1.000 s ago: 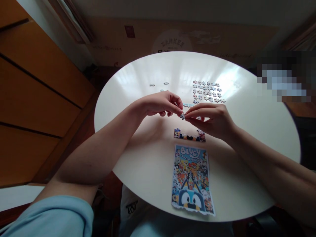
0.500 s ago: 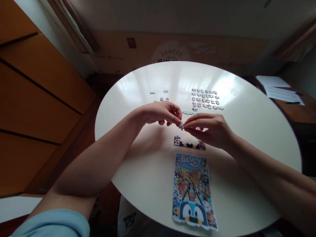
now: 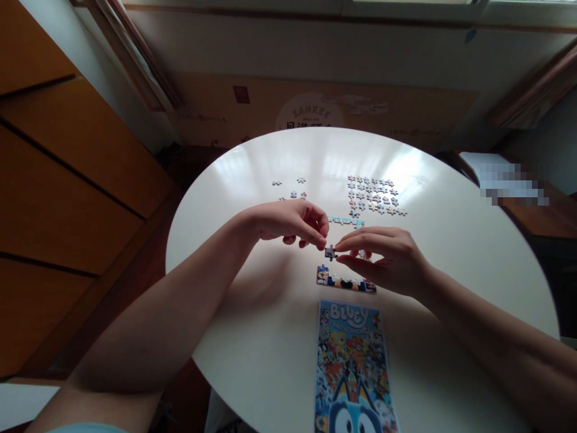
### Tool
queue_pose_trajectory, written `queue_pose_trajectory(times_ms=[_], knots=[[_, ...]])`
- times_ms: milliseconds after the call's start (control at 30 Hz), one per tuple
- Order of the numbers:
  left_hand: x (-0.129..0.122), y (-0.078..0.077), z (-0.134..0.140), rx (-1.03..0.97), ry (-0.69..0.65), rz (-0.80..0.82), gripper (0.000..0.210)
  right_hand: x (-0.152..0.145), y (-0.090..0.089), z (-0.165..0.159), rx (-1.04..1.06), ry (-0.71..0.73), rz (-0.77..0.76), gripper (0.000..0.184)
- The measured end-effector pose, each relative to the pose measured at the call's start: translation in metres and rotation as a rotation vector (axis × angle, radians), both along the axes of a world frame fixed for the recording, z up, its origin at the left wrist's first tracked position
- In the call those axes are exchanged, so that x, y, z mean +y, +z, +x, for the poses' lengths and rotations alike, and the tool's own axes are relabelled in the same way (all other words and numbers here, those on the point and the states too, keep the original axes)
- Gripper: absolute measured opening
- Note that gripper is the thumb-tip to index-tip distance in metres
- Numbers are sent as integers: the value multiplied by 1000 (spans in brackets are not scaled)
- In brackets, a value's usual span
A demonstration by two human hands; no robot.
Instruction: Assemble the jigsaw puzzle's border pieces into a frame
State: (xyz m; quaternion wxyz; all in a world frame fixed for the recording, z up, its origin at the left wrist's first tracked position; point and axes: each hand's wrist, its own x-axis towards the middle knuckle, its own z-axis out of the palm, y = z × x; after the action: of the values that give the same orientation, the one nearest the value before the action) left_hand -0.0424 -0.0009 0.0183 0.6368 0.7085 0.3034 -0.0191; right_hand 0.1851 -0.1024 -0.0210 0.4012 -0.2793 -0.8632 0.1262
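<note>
Between my two hands is a small jigsaw piece [image 3: 330, 252], with a pale and dark pattern. My left hand [image 3: 295, 221] reaches in from the left, thumb and index finger pinched at the piece's upper left corner. From the right, my right hand [image 3: 387, 255] has its fingertips at the piece's right edge. Just below lies a joined strip of puzzle pieces [image 3: 346, 282], dark blue and orange. Beyond the hands sits another joined strip, light blue [image 3: 346, 221], partly hidden by my fingers. Something small and pale shows under my right fingers; I cannot make it out.
Several loose pieces lie in rows [image 3: 372, 192] at the far right of the white oval table [image 3: 460, 288]. A few more loose pieces [image 3: 294, 194] are scattered beyond my left hand. A Bluey picture sheet [image 3: 354, 361] lies near the table's front edge.
The view has tilted up, so things sit lower in the picture. The piece between my hands is turned and shows more of its face; my right fingertips are slightly more apart.
</note>
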Motion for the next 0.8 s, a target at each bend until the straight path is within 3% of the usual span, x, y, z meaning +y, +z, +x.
queue_pose_trajectory(times_ms=[167,400,567,800], knots=[[3,3,-5,66,-22,71,20,0,0,-1,-3,-1,5,9],[0,4,-6,293,-196,253,18,0,-3,0,-23,-17,24,13],[-2,3,-4,333,-296,274,16,0,-6,1,-22,-43,31,17],[-2,6,-4,256,-323,203,25,-2,-4,1,-25,-63,23,21]])
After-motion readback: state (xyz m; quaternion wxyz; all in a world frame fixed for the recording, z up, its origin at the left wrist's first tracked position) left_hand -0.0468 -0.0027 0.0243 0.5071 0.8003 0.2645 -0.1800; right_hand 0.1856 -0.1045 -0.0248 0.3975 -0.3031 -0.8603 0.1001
